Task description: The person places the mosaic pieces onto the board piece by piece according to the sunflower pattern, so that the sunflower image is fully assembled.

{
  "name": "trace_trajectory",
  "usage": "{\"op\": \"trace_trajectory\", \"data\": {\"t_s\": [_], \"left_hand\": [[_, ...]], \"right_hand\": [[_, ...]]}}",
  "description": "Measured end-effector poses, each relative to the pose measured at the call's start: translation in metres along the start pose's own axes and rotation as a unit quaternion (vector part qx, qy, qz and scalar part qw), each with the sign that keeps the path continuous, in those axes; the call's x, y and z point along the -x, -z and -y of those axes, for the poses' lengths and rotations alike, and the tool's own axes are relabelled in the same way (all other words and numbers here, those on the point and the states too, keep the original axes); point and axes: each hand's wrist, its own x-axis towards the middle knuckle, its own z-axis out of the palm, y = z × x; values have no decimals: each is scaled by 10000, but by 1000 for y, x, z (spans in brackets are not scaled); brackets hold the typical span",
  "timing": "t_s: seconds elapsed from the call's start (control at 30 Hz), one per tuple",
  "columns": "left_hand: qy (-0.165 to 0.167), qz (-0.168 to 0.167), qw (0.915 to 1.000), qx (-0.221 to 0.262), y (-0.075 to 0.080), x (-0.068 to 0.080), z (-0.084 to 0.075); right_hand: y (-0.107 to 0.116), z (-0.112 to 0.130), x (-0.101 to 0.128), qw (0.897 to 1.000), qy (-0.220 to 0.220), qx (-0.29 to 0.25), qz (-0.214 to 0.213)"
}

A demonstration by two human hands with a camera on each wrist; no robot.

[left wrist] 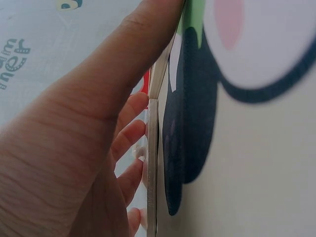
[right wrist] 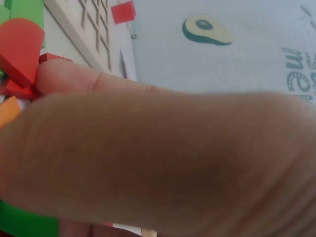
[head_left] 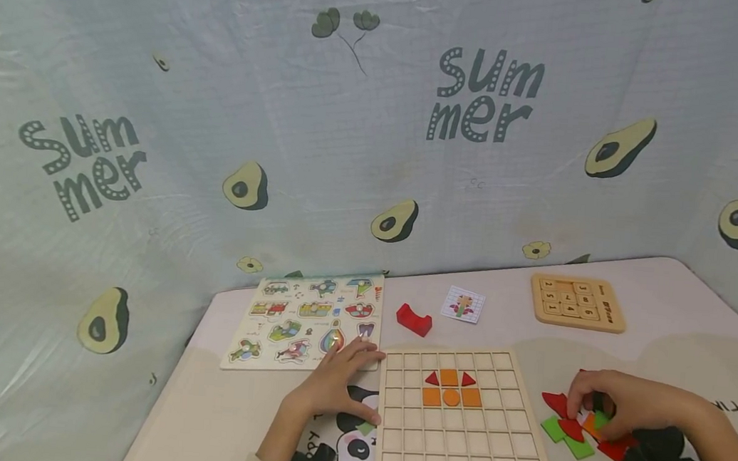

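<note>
A wooden grid board lies on the table in front of me, with orange and red shapes set into its upper cells. My left hand rests flat with straight fingers on the board's left edge. My right hand is to the right of the board, fingers curled down into a pile of loose red, green and orange pieces. In the right wrist view the hand fills the frame, and a fingertip touches a red piece. Whether a piece is pinched is hidden.
Behind the board lie a picture peg puzzle, a red block, a small pattern card and a wooden number puzzle. A panda mat lies under the board. An avocado-print cloth walls off the back.
</note>
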Motion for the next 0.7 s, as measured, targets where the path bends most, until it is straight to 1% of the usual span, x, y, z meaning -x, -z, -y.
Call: {"op": "trace_trajectory", "data": {"t_s": [0.13,0.47,0.7], "left_hand": [[20,-4,10000,24,0,0,0],[186,66,9998,9,0,0,1],[174,64,9998,10,-1,0,0]], "right_hand": [[1,2,0,9998,-170,27,-78],[0,0,1,10000,-35,15,8],[-1,-2,-2,9995,-134,25,-270]]}}
